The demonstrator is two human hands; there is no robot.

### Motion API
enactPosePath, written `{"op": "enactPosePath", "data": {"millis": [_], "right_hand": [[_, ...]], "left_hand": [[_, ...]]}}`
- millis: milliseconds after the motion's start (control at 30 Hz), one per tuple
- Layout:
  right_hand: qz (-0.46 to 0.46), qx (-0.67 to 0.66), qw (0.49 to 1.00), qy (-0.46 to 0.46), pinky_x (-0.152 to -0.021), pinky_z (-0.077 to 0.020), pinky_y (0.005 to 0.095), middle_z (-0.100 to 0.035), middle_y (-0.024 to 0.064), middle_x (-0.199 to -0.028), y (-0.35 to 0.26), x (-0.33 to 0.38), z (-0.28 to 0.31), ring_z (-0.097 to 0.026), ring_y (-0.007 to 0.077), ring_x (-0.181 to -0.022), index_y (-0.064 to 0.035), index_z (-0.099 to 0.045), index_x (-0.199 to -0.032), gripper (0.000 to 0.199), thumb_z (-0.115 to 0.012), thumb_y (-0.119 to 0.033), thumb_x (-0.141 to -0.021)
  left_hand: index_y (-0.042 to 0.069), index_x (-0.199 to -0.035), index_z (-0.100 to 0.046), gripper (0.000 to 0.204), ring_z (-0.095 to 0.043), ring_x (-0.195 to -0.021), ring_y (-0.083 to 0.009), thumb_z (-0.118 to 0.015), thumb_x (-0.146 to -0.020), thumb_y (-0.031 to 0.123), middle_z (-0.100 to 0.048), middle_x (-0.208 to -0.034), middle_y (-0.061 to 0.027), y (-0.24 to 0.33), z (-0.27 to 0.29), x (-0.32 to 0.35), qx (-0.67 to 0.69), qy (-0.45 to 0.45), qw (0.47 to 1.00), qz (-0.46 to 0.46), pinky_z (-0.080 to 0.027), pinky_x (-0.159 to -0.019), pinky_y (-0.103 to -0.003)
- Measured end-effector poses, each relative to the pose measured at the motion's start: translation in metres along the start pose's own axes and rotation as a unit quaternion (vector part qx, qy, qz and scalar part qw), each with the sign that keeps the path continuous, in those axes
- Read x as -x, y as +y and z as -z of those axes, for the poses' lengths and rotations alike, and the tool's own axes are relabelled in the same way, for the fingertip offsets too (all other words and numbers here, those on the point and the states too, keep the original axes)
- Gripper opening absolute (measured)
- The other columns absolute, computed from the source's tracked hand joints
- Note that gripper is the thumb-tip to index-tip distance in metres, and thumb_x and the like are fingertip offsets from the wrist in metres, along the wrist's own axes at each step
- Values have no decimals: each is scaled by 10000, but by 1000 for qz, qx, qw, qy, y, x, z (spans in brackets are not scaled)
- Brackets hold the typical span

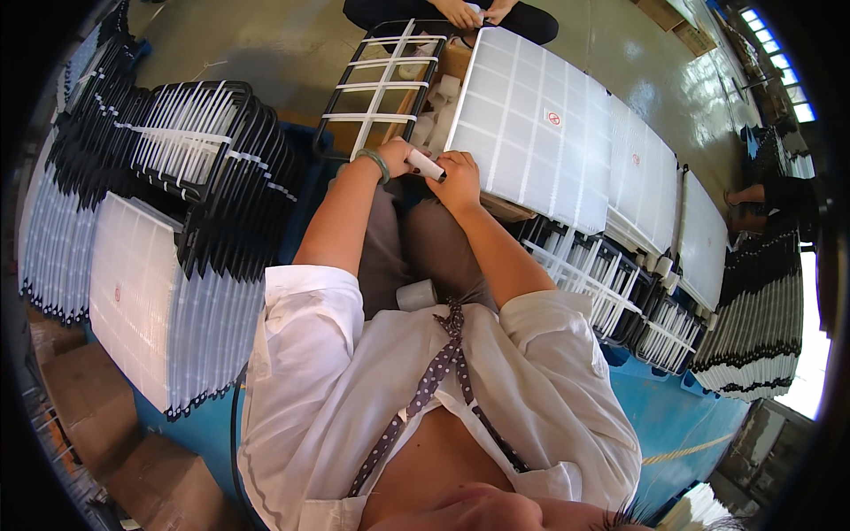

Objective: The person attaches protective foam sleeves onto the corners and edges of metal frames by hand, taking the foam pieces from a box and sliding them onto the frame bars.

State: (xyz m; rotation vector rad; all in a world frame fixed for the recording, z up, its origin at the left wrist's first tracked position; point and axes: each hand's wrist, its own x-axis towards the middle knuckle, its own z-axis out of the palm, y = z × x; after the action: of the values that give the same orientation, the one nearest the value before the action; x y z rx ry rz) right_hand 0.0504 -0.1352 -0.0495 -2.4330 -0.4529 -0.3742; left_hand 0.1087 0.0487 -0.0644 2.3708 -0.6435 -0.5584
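Observation:
Both my hands meet above my lap on a short white cylinder [425, 165] with a dark end. My left hand [397, 157], a bangle at its wrist, closes round the upper left end. The fingers of my right hand [459, 184] are bent round the lower right end. Just beyond my left hand stands a black tubular frame [381, 87] crossed by white straps. Beside it an open carton holds several white rolls [440, 111]. A flat white panel [531, 124] with a grid of bands lies right of the carton. Another white roll [416, 295] rests in my lap.
Stacked black frames with white straps [190, 133] and white panels [133, 301] crowd the left. More panels [642, 173] and strapped frames [589, 274] line the right. Brown cartons [97, 389] sit lower left. Across from me, another person's hands [469, 13] work on a small white thing.

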Motion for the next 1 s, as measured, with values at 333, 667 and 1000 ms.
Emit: {"op": "enactPosePath", "data": {"millis": [333,667,1000], "right_hand": [[-44,-10,999,11,-808,-382,353,-579,8,-895,-1,5,11,-493,221,-937,-127,-586,-868,348,-705,-108,-541],[-4,-14,1000,18,-864,-360,358,-570,-29,-949,-4,1,16,-453,197,-1036,-138,-589,-889,395,-747,-156,-527],[26,87,994,-59,-812,-339,331,-574,-68,-889,-7,-1,17,-450,159,-930,-133,-673,-739,223,-721,-291,-590]], "left_hand": [[47,-685,-635,151,-571,-763,-279,-683,-553,-8,-593,-789,-92,19,19,11,-34,114,978,-169,-458,-675,-324],[50,-750,-613,166,-589,-711,-303,-658,-598,3,-611,-728,-130,17,22,18,8,82,995,-59,-455,-630,-341],[66,-734,-581,100,-593,-707,-303,-595,-655,6,-607,-702,-128,22,28,22,10,63,996,-69,-450,-610,-354]]}}
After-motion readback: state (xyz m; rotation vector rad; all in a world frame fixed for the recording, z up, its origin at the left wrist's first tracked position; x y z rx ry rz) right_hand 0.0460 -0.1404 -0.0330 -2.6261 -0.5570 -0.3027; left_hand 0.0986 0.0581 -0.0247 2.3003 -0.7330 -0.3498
